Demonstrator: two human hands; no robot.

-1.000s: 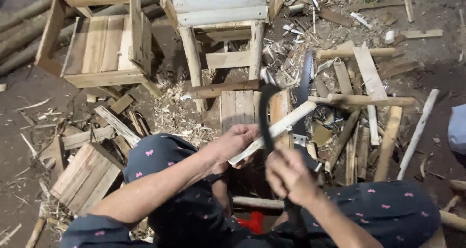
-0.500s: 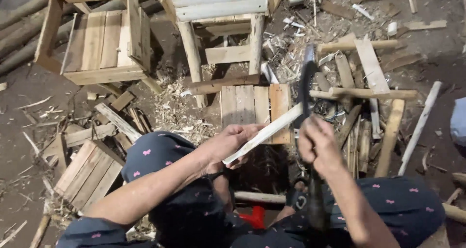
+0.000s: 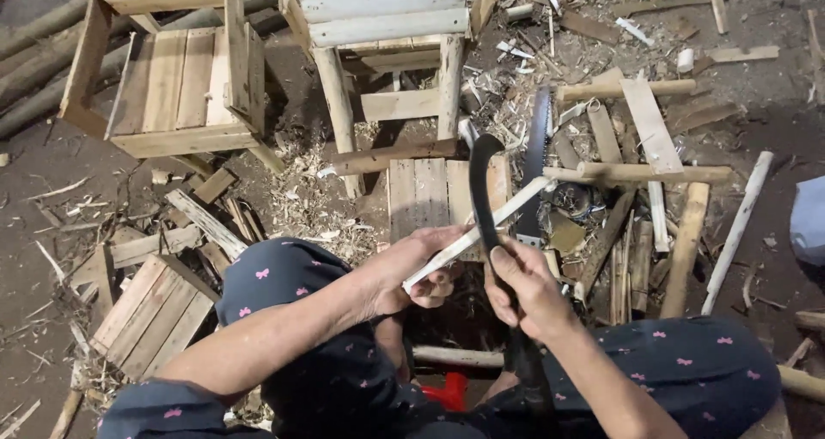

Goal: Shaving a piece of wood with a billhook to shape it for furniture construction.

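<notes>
Left hand [image 3: 411,276] closed around the near end of a pale wooden stick [image 3: 478,233], palm side turned away and mostly hidden. Stick slanting up and away to the right, far tip crossing the saw blade [image 3: 538,160] beyond. Right hand [image 3: 526,289] wrapped tight on the handle of a dark curved knife [image 3: 483,194]; handle itself covered by fingers and running down out of sight between the knees. Curved blade rising just right of the stick and touching it near the middle; exact contact edge hard to make out. Below the stick, both knees in dark trousers [image 3: 687,374] with small pink marks, cut off by the lower edge. Small red object [image 3: 449,392] under the stick, between the legs, mostly hidden, kind not clear. Short plank block [image 3: 430,194] right behind the stick, near edge covered by the hands. Beyond the stick, a small stool [image 3: 382,27] of round pale legs and slats, top cut off by the upper edge. Far left of the stick, an open wooden crate frame [image 3: 172,78] on its side. Left of and below the stick, a slatted panel [image 3: 150,314] flat on the ground among shavings [image 3: 314,203]. Right of the stick, loose sticks and offcuts [image 3: 636,173] in a heap, many overlapping and hard to separate. At the right edge, a pale blue shape [image 3: 809,220], cut off, not identifiable.
</notes>
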